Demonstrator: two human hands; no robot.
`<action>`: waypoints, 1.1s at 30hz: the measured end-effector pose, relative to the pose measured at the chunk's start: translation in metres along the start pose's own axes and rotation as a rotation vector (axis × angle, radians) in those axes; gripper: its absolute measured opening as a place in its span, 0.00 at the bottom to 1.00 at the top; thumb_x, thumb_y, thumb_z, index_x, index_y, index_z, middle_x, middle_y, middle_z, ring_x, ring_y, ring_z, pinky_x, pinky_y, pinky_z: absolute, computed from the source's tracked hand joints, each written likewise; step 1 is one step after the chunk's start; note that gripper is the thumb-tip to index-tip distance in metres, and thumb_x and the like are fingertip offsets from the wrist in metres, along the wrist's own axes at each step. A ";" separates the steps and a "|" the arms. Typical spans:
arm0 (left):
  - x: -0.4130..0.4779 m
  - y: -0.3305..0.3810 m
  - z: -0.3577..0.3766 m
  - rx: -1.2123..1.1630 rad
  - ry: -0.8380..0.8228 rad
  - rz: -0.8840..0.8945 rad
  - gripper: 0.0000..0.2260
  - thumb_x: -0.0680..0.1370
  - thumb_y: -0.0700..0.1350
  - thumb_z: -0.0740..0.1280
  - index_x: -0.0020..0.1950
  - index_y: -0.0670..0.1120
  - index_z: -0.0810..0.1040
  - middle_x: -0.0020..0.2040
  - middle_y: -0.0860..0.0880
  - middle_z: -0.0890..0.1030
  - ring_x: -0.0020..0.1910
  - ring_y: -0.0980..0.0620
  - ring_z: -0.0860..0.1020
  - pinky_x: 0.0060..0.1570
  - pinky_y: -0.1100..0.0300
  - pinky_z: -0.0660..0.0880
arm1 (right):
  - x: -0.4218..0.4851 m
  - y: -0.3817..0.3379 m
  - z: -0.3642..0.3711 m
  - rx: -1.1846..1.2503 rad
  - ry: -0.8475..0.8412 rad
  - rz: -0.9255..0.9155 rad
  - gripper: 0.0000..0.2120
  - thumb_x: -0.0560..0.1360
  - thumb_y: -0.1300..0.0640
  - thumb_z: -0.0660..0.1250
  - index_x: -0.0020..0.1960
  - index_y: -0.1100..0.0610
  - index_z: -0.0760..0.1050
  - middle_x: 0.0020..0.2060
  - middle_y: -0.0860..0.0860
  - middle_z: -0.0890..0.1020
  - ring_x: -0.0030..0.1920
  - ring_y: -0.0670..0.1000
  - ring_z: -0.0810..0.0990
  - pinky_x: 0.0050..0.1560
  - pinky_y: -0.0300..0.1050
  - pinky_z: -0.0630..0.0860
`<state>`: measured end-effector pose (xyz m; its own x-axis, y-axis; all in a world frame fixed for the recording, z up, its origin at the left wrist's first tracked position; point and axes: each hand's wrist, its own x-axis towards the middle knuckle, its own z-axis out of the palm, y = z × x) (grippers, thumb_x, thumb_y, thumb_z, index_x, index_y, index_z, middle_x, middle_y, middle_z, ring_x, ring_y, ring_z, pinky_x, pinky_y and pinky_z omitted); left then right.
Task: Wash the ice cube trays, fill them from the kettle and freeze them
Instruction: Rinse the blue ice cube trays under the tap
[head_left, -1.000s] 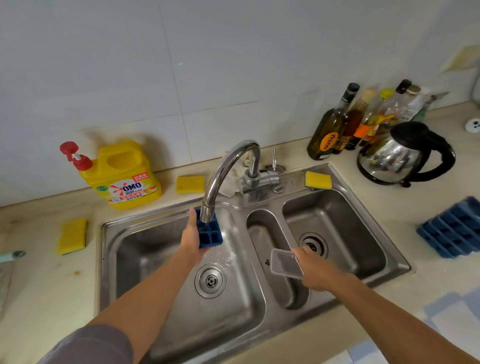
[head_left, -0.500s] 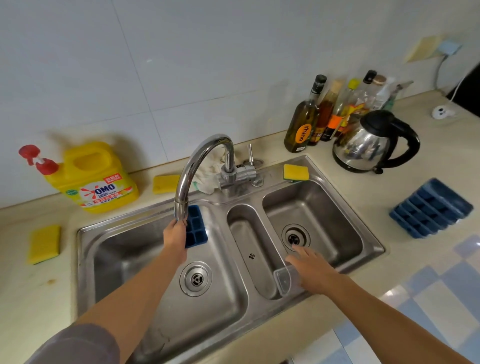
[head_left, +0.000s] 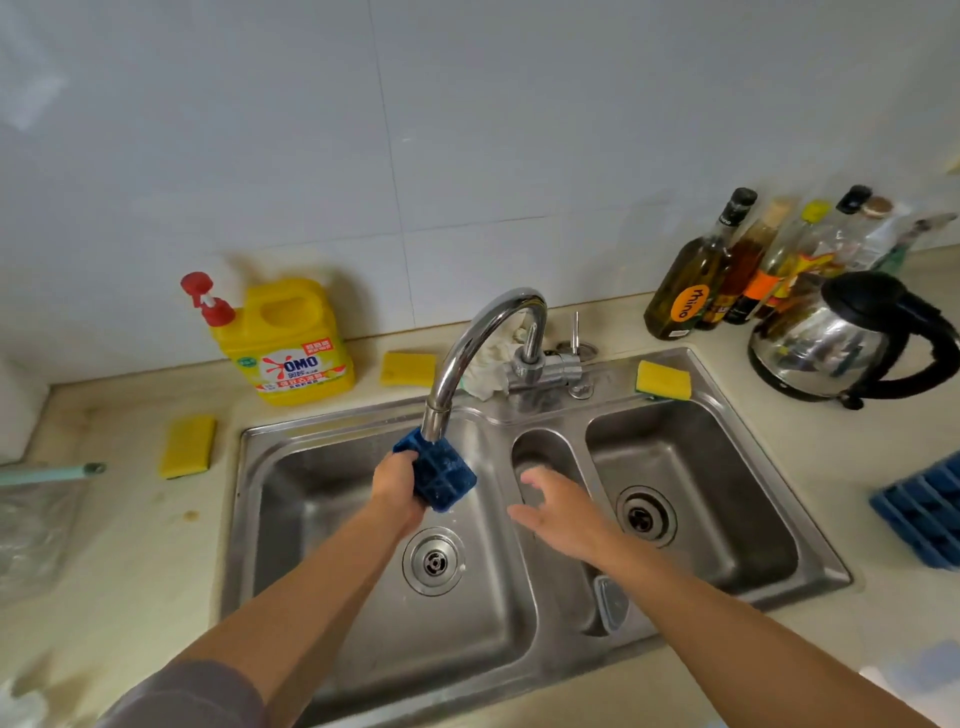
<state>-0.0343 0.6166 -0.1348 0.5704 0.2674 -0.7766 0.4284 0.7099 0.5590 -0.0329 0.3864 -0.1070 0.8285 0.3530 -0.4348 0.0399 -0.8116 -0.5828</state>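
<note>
Our left hand (head_left: 396, 491) holds a small blue ice cube tray (head_left: 440, 475), with square cups, right under the tap (head_left: 467, 358) over the left sink bowl (head_left: 311, 519). Our right hand (head_left: 563, 517) is open and holds nothing.

Countertop (head_left: 130, 545) with kettle (head_left: 826, 345), sponges (head_left: 187, 446), bottles (head_left: 691, 291)

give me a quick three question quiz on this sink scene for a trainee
1. True or false: the left hand holds a blue ice cube tray under the tap.
2. Where does the kettle stand? A in the left basin; B on the counter right of the sink; C on the floor.
3. Fill in: the right hand, fingers spread, holds ____.

Key: 1 true; 2 B; 3 nothing.
</note>
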 end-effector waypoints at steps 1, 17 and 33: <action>-0.002 0.001 -0.001 -0.040 -0.021 -0.015 0.09 0.84 0.37 0.56 0.57 0.42 0.75 0.47 0.41 0.85 0.44 0.42 0.84 0.42 0.48 0.79 | 0.006 -0.014 0.005 0.106 -0.018 0.001 0.27 0.79 0.44 0.68 0.74 0.54 0.68 0.69 0.52 0.75 0.64 0.50 0.77 0.63 0.46 0.73; -0.013 0.002 -0.018 0.322 -0.177 0.056 0.15 0.82 0.32 0.57 0.61 0.45 0.77 0.53 0.40 0.85 0.48 0.43 0.84 0.40 0.52 0.83 | 0.047 -0.089 -0.008 0.229 0.083 -0.103 0.09 0.80 0.57 0.64 0.57 0.58 0.79 0.47 0.56 0.84 0.45 0.57 0.84 0.49 0.60 0.83; -0.017 0.000 -0.001 0.494 -0.011 0.394 0.05 0.81 0.38 0.61 0.55 0.44 0.73 0.49 0.42 0.82 0.41 0.48 0.84 0.38 0.55 0.83 | 0.072 -0.079 0.026 0.841 -0.004 0.379 0.16 0.79 0.73 0.54 0.55 0.58 0.75 0.43 0.62 0.80 0.29 0.52 0.74 0.28 0.45 0.73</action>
<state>-0.0448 0.6133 -0.1217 0.7575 0.4389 -0.4833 0.4560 0.1741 0.8728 0.0091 0.4886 -0.1103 0.7016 0.1354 -0.6996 -0.6537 -0.2685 -0.7075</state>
